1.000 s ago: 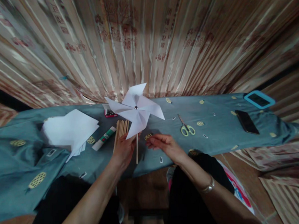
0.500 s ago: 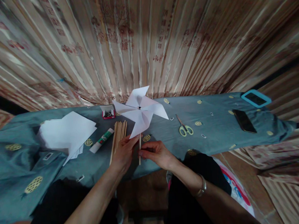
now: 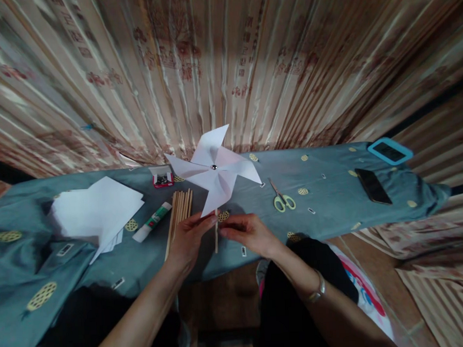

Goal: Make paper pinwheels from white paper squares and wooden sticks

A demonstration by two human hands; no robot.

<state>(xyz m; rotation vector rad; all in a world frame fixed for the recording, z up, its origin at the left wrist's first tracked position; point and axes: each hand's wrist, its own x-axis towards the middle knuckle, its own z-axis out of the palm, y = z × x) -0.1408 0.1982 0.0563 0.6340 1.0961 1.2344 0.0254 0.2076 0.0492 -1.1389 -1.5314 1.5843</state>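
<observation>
Holds a white paper pinwheel (image 3: 214,167) over the worktop (image 3: 322,205), left hand (image 3: 189,237) closed on its stick (image 3: 217,242) — and now draws the right hand (image 3: 251,234), loosely curled and apparently unladen, just off it, leaving one-handed support.

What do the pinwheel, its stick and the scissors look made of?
Pinwheel: probably matte white paper, judging by its thin, creased vanes.
Stick: likely bare wood, pale without visible gloss.
Scissors: greyish, apparently metal blades; smooth, pale-green handles, probably plastic.
</observation>
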